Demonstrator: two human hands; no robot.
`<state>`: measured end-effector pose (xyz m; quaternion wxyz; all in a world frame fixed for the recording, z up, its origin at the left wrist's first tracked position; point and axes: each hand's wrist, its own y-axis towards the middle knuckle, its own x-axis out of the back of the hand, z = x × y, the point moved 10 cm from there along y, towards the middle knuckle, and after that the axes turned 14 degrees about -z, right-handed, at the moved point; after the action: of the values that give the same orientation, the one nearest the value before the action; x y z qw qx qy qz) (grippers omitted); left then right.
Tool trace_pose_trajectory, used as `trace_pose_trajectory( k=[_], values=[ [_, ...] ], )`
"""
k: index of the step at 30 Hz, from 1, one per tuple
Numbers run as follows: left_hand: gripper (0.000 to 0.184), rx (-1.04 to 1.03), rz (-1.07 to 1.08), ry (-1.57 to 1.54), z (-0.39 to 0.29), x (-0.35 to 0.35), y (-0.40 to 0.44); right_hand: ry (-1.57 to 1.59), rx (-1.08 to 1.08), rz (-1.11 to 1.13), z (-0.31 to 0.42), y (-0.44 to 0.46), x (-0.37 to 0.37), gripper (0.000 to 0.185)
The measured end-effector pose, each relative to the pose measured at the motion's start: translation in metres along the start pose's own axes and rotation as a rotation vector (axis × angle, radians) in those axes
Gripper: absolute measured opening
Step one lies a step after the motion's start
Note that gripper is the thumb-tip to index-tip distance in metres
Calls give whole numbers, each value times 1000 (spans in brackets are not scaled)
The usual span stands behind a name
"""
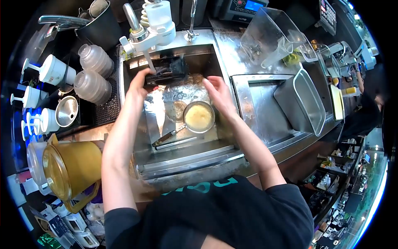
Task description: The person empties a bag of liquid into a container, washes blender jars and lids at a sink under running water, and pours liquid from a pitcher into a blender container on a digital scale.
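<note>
In the metal sink (226, 137), my left hand (139, 83) grips the left end of a black, glossy container (171, 69), tilted on its side beneath the running faucet (143, 39). My right hand (217, 93) hovers at the sink's right side, fingers apart and holding nothing. Below it a round metal pan or strainer (199, 117) with a pale yellow inside rests on the sink bottom. Its dark handle (168, 137) points toward the lower left. Beside it is a round, clear-looking piece (175, 111) that I cannot make out well.
Stacked clear cups (93, 86) and white pump dispensers (52, 70) stand on the left. An amber pitcher (76, 170) is near my left forearm. To the right are a metal pan (300, 101) in a second basin and a large clear container (265, 37).
</note>
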<state>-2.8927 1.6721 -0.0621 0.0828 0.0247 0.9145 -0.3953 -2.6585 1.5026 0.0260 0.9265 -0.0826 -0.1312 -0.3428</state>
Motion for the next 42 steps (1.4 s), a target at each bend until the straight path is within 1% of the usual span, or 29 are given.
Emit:
trace_pose_trajectory(
  k=[1, 2, 4, 6, 8, 9, 11, 12, 14, 15, 16, 18, 19, 20, 22, 23, 26, 27, 29, 30, 31, 32, 33, 34, 36, 38, 40, 41, 42],
  values=[
    [30, 49, 12, -81, 15, 6, 8, -37, -88, 76, -27, 12, -24, 60],
    [49, -27, -46, -160, 20, 11, 0, 5, -198, 162, -15, 6, -45, 67],
    [68, -126, -95, -249, 29, 9, -39, 180, -297, 307, -12, 8, -90, 66],
    [71, -266, 2, -449, 49, 15, -38, 296, -268, 340, -5, 17, -121, 58],
    [72, -271, -108, -543, 81, 32, -40, 412, -189, 488, -10, 24, -157, 49],
    [70, -233, -117, -535, 88, 33, -51, 375, -185, 529, -4, 25, -166, 42],
    [71, -180, -157, -512, 91, 39, -69, 322, -204, 628, 5, 31, -172, 40],
    [71, -125, -203, -549, 93, 47, -64, 317, -225, 675, 5, 35, -175, 41],
    [69, -45, -84, -633, 80, 47, -62, 254, -242, 767, -9, 52, -184, 41],
    [66, -12, -164, -717, 83, 56, -52, 340, -239, 806, -5, 56, -192, 41],
    [76, -118, -100, -611, 72, 57, -55, 427, -235, 840, -2, 60, -199, 42],
    [86, -338, -202, -544, 46, 52, -91, 566, -339, 918, 8, 56, -216, 42],
    [96, -337, -265, -534, 49, 52, -102, 617, -336, 943, 17, 53, -223, 40],
    [95, -388, -294, -490, 47, 52, -111, 667, -336, 968, 24, 49, -230, 39],
    [86, -604, -403, -281, 29, 51, -140, 729, -371, 927, 21, 49, -254, 34],
    [75, -701, -424, -328, 24, 50, -149, 733, -371, 892, 18, 49, -266, 29],
    [70, -804, -514, -119, 9, 58, -160, 670, -367, 877, 2, 47, -277, 27],
    [68, -853, -514, -136, 7, 57, -164, 719, -303, 928, 23, 41, -270, 27],
    [65, -799, -471, -14, 19, 61, -140, 739, -168, 1046, 71, 27, -244, 29],
    [64, -768, -449, 47, 23, 60, -128, 673, -216, 1061, 82, 22, -236, 32],
    [60, -713, -455, -31, 22, 58, -120, 562, 15, 1026, 91, 28, -230, 33],
    [58, -579, -409, -138, 30, 59, -95, 448, 241, 982, 99, 31, -225, 34],
    [56, -422, -296, -252, 36, 52, -75, 326, 170, 937, 91, 35, -217, 37],
    [55, -266, -180, -364, 41, 43, -58, 167, 256, 827, 83, 47, -206, 38],
    [50, -44, -34, -387, 44, 21, -42, -149, 425, 591, 71, 74, -175, 42],
    [41, -66, 93, -300, 33, -1, -42, -147, 322, 565, 56, 82, -135, 49],
    [46, -31, 331, -83, 24, -14, -33, -94, -170, 512, 26, 66, -95, 55],
    [50, -67, 210, -36, 20, -11, -28, -118, -277, 556, 14, 57, -87, 67],
    [42, -37, 162, -75, 13, -10, -30, -58, -301, 547, 12, 51, -84, 70]
  ],
)
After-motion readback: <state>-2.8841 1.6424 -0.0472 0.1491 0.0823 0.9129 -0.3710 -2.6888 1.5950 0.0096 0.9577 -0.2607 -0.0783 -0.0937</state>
